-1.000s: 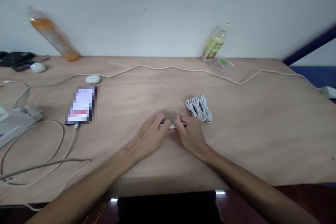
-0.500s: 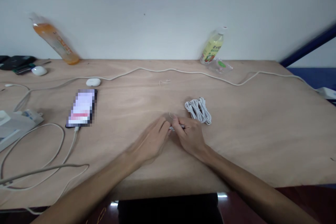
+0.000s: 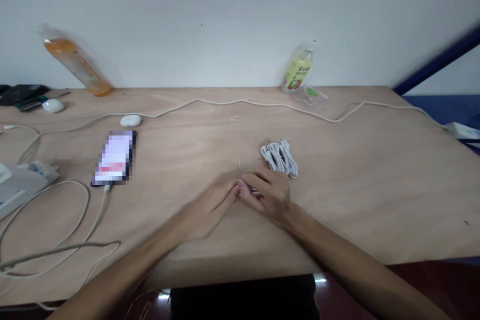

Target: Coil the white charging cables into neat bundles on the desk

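My left hand [image 3: 213, 209] and my right hand [image 3: 267, 194] meet above the table near its front edge. A white cable [image 3: 255, 191], mostly hidden, shows between the fingers of my right hand, which is closed around it. The fingertips of my left hand pinch at the cable's left end, against my right thumb; what exactly they grip is covered. Just beyond the fingers a thin, pale curved tie [image 3: 244, 166] sticks out. Right behind my right hand lies a coiled bundle of white cable [image 3: 280, 158].
A charging phone [image 3: 114, 157], a white earbud case [image 3: 130, 120] and looped cables lie left. One long white cable [image 3: 240, 102] crosses the back. An orange drink bottle [image 3: 77, 65] and a yellow one [image 3: 299, 70] lean on the wall. A thin tie [image 3: 231, 119] lies mid-table.
My right fingers have folded further over the cable and my left fingertips have drawn in against them. The view has shifted slightly.
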The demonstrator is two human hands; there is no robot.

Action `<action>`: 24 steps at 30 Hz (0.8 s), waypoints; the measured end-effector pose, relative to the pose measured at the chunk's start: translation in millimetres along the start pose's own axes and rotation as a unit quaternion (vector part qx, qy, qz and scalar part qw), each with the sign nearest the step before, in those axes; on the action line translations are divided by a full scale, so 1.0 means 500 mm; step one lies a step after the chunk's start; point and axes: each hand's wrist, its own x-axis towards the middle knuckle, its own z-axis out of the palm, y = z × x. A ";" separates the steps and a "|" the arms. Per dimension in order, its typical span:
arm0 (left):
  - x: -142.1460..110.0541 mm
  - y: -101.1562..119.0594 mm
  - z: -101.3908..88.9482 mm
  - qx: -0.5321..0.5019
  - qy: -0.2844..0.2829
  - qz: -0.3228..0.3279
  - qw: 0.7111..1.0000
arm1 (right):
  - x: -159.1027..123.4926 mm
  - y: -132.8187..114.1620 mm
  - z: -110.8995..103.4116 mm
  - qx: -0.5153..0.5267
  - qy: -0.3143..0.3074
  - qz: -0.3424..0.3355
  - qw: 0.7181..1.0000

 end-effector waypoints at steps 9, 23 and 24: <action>0.012 -0.029 0.002 0.195 0.014 0.134 0.972 | 0.000 -0.011 0.014 0.060 -0.016 0.114 0.992; 0.018 -0.047 0.006 0.504 0.135 0.262 0.812 | 0.001 -0.028 0.018 0.127 -0.041 0.264 0.955; 0.018 -0.049 0.005 0.502 0.135 0.263 0.813 | 0.001 -0.029 0.018 0.126 -0.040 0.262 0.956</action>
